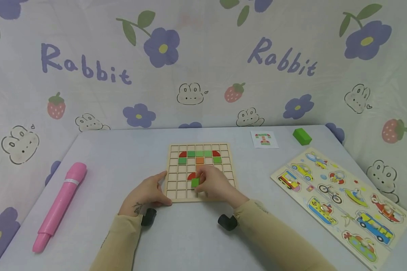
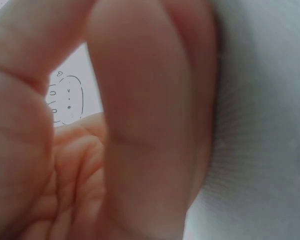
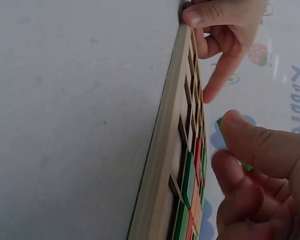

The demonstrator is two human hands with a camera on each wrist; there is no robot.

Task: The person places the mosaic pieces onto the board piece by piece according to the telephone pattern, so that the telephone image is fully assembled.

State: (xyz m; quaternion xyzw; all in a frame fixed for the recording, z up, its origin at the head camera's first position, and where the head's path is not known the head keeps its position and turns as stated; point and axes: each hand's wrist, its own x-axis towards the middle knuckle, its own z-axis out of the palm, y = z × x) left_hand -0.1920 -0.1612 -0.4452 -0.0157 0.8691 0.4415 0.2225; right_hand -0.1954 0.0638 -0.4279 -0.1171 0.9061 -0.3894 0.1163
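A wooden grid board [image 1: 174,194] lies on the table in front of me. Red rounded tiles [image 1: 182,154], green square tiles [image 1: 191,154] and an orange square tile [image 1: 199,160] fill some of its upper cells. Lower down, another red rounded tile [image 1: 192,175] shows beside my right hand [image 1: 214,183]. That hand pinches a green square tile [image 1: 195,183] between thumb and fingertips, tilted over the lower cells. My left hand [image 1: 148,192] rests at the board's left side, thumb at the near corner and index finger against the edge. The right hand hides some cells.
A small pattern card [image 1: 264,139] and a green block [image 1: 302,136] lie at the back right. A wooden vehicle puzzle board [image 1: 340,207] sits on the right. On the left lies a pink tube-shaped object [image 1: 60,207]. A printed cloth [image 1: 203,64] hangs behind the table.
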